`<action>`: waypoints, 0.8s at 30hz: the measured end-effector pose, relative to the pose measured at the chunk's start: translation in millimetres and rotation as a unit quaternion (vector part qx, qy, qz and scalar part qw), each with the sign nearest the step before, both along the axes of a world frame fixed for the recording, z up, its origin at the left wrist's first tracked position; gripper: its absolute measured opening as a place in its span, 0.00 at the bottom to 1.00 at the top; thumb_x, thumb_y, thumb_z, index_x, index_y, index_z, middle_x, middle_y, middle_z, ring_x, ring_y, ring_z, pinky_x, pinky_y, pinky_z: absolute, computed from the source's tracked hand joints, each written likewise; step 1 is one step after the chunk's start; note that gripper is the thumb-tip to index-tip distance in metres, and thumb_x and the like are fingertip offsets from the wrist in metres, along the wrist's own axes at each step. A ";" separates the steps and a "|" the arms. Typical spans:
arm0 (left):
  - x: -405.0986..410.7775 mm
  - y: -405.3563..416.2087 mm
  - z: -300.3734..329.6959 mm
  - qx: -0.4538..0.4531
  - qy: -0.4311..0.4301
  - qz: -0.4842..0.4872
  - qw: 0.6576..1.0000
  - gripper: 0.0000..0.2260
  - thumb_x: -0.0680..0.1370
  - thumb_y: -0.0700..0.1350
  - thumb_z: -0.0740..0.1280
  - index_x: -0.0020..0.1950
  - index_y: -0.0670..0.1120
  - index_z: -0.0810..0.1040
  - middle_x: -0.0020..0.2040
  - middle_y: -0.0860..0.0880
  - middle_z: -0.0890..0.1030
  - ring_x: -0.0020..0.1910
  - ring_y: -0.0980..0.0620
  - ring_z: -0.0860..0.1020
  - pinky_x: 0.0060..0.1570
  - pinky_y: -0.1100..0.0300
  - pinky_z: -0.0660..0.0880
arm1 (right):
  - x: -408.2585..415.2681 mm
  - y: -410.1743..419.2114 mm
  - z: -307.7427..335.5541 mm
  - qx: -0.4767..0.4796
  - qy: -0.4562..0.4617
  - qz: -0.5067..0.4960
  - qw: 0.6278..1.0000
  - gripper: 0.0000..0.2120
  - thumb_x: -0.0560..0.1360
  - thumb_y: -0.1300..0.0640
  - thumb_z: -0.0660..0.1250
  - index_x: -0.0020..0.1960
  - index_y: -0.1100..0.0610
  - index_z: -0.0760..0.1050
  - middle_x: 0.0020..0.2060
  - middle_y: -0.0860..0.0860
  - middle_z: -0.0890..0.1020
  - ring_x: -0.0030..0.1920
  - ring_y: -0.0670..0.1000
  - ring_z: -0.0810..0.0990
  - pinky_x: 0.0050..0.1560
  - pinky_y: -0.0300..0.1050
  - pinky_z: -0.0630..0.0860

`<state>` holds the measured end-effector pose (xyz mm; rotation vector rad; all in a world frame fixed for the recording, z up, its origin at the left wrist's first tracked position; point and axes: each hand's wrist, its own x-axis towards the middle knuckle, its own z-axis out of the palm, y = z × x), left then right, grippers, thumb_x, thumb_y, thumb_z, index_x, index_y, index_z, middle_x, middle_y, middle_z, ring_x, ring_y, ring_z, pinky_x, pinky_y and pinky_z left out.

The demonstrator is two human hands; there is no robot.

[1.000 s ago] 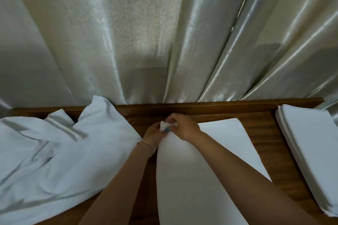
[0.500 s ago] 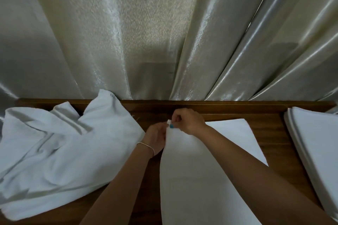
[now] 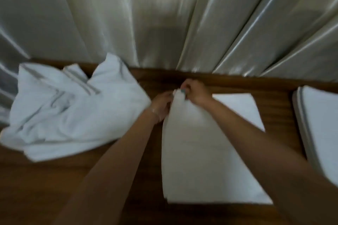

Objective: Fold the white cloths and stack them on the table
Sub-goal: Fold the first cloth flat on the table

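Two hands meet at the far left corner of a white cloth (image 3: pixel 197 151) that lies flat on the wooden table (image 3: pixel 45 188), and every place below is given from that pinched corner. Well to the left of it a heap of unfolded white cloths (image 3: pixel 69 111) sits rumpled on the table, grey stripes showing along some of its edges, its right edge close to the left wrist. Just left of the corner the left hand (image 3: pixel 161 104) has its fingers curled onto the cloth's edge, holding it, with a thin bracelet (image 3: pixel 155 113) at the wrist. Right at the corner the right hand (image 3: pixel 195 91) pinches the raised tip of the cloth between thumb and fingers; a teal nail shows there. From the grip the cloth runs toward the person and to the right, its near edge lying straight across the table. Well to the right, apart from the cloth, a stack of folded white cloths (image 3: pixel 321 133) rests at the table's edge. Beyond the grip a pale curtain (image 3: pixel 164 14) hangs in folds. Motion blur softens the whole view
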<state>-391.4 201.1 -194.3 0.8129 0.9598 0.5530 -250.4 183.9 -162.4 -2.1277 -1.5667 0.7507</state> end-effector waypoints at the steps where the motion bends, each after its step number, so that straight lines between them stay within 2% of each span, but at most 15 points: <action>1: -2.7 -2.6 2.9 -0.005 0.013 -0.004 1.000 0.11 0.80 0.36 0.57 0.58 0.40 0.75 0.49 0.43 0.79 0.47 0.47 0.77 0.49 0.56 0.74 | -1.8 -0.9 -0.7 -0.002 0.006 -0.001 1.000 0.10 0.76 0.61 0.62 0.42 0.47 0.75 0.43 0.50 0.81 0.46 0.54 0.81 0.51 0.57 0.80; 3: -5.4 -4.5 2.8 -0.020 0.026 0.007 0.999 0.15 0.81 0.37 0.57 0.66 0.38 0.71 0.53 0.42 0.79 0.50 0.46 0.77 0.52 0.54 0.75 | -6.0 -1.4 -3.2 -0.004 0.018 -0.005 1.000 0.09 0.78 0.60 0.61 0.45 0.49 0.76 0.46 0.50 0.80 0.48 0.53 0.80 0.53 0.56 0.79; 5: -6.4 -6.7 -1.4 -0.020 0.014 0.018 1.000 0.16 0.81 0.37 0.57 0.68 0.39 0.69 0.55 0.42 0.78 0.51 0.46 0.77 0.54 0.53 0.75 | -7.3 -0.7 -7.3 -0.009 0.032 -0.010 0.999 0.08 0.79 0.60 0.61 0.46 0.50 0.76 0.46 0.50 0.79 0.49 0.53 0.79 0.55 0.56 0.79; 9: -5.5 -10.2 -2.2 -0.020 -0.009 0.041 0.999 0.14 0.81 0.39 0.57 0.67 0.39 0.71 0.51 0.44 0.80 0.49 0.47 0.78 0.53 0.54 0.75 | -10.6 0.9 -14.4 -0.013 0.059 -0.014 0.998 0.06 0.79 0.58 0.63 0.46 0.50 0.76 0.46 0.48 0.78 0.51 0.53 0.79 0.57 0.56 0.78; 11: -4.6 -11.1 -2.3 -0.027 -0.018 0.047 0.998 0.15 0.81 0.40 0.57 0.67 0.40 0.71 0.54 0.42 0.79 0.50 0.46 0.78 0.53 0.54 0.76 | -10.9 1.7 -14.4 -0.008 0.059 -0.016 0.998 0.06 0.79 0.58 0.63 0.47 0.49 0.76 0.46 0.47 0.78 0.51 0.53 0.79 0.57 0.56 0.77; 15: -4.3 -11.6 -1.9 -0.018 -0.028 0.050 0.998 0.14 0.80 0.43 0.60 0.64 0.39 0.73 0.51 0.42 0.80 0.48 0.46 0.79 0.56 0.51 0.75 | -9.7 0.5 -11.1 0.002 0.024 0.002 1.000 0.05 0.79 0.55 0.63 0.47 0.46 0.75 0.47 0.44 0.77 0.51 0.50 0.78 0.56 0.54 0.77; 18: -2.3 -11.8 -1.6 0.052 0.058 0.063 0.995 0.12 0.78 0.45 0.65 0.60 0.41 0.77 0.49 0.43 0.81 0.50 0.44 0.79 0.55 0.50 0.76 | -8.1 -1.9 -8.2 0.010 -0.004 0.016 1.000 0.04 0.79 0.54 0.64 0.47 0.45 0.74 0.46 0.42 0.77 0.49 0.47 0.77 0.53 0.51 0.77; 21: 2.8 -12.6 -1.8 0.150 0.172 0.059 0.972 0.10 0.79 0.45 0.64 0.57 0.43 0.78 0.49 0.45 0.80 0.49 0.47 0.78 0.50 0.56 0.77 | -3.6 -4.3 -5.0 0.000 0.009 0.041 0.999 0.02 0.79 0.51 0.62 0.49 0.46 0.74 0.46 0.44 0.80 0.42 0.47 0.81 0.49 0.51 0.79; 24: 8.3 -15.5 2.3 0.217 0.241 0.039 0.945 0.11 0.81 0.44 0.58 0.60 0.41 0.74 0.50 0.46 0.76 0.48 0.49 0.75 0.50 0.57 0.73 | 13.4 -8.4 -1.0 -0.049 0.038 0.046 0.997 0.12 0.78 0.43 0.63 0.51 0.52 0.74 0.44 0.49 0.81 0.35 0.49 0.83 0.45 0.49 0.78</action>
